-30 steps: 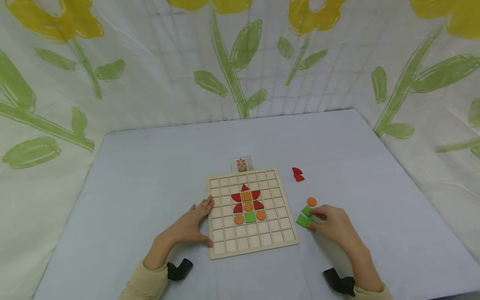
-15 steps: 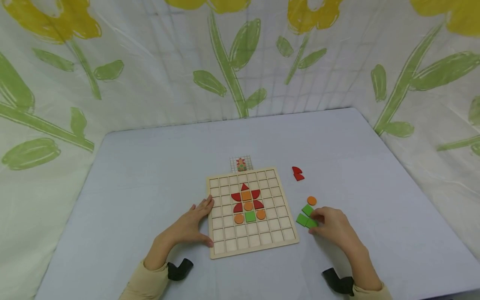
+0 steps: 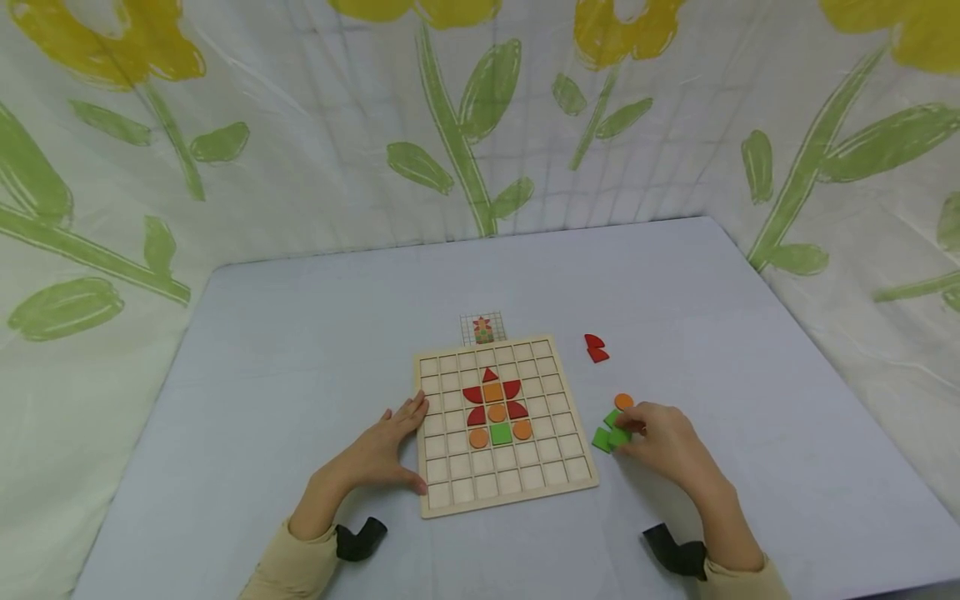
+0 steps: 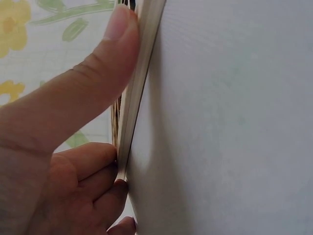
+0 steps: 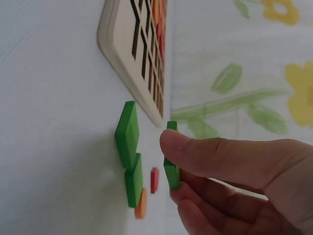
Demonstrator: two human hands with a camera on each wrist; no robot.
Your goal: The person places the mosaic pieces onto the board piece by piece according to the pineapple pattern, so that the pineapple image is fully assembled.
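My right hand (image 3: 667,442) pinches a green square tile (image 5: 171,175) between thumb and fingers, lifted off the table in the right wrist view. Below it lie two more green square tiles (image 5: 127,134), with an orange round tile (image 3: 624,402) just beyond them. My left hand (image 3: 382,450) rests along the left edge of a wooden grid board (image 3: 510,503), thumb near the front corner and fingertips farther up. On the board's middle cells sit a red triangle (image 3: 490,376), an orange square (image 3: 492,392), several red quarter-round tiles, orange rounds and a green square (image 3: 500,433).
Two red quarter-round tiles (image 3: 596,348) lie right of the board's far corner. A small printed pattern card (image 3: 483,328) lies against its far edge. The white table (image 3: 315,333) meets a flower-printed cloth (image 3: 337,150) behind.
My right hand has picked up one green square tile from the cluster and raised it slightly. The left hand and the board stay where they were.
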